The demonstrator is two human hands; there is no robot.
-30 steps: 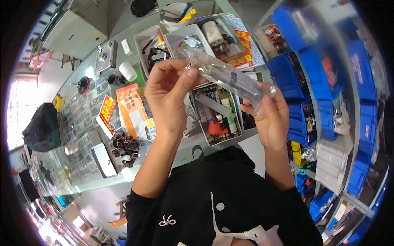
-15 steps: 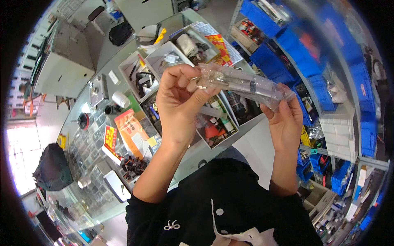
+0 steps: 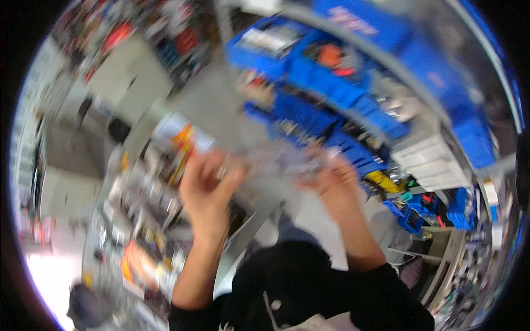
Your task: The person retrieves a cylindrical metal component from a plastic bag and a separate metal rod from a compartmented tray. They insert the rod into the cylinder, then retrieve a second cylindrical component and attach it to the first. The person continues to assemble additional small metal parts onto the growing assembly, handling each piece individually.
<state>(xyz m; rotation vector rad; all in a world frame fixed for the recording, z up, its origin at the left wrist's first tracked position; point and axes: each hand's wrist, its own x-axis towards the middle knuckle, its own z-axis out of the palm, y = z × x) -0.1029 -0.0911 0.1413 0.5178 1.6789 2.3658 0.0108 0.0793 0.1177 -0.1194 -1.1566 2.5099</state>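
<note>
Between my two hands, in mid-air, stretches a long object in a clear plastic wrapper [image 3: 279, 160], smeared by motion. What lies inside the wrapper I cannot make out. My left hand [image 3: 210, 182] pinches its left end between thumb and fingers. At the opposite end my right hand [image 3: 333, 174] grips it, the fingers blurred. Behind my left hand is the glass-topped table with its bins of small parts, and beyond my right hand rise the shelves of blue bins.
Blue bins [image 3: 326, 71] with assorted parts fill the metal shelving on the right. A white bin [image 3: 428, 160] sits among them. On the left table are an orange packet [image 3: 138, 262] and several trays. Grey floor [image 3: 221, 91] shows between table and shelves.
My view has swung right toward the shelves, so the table now sits further left. Both hands still hold the wrapped object, which appears lower and more to the left in the picture.
</note>
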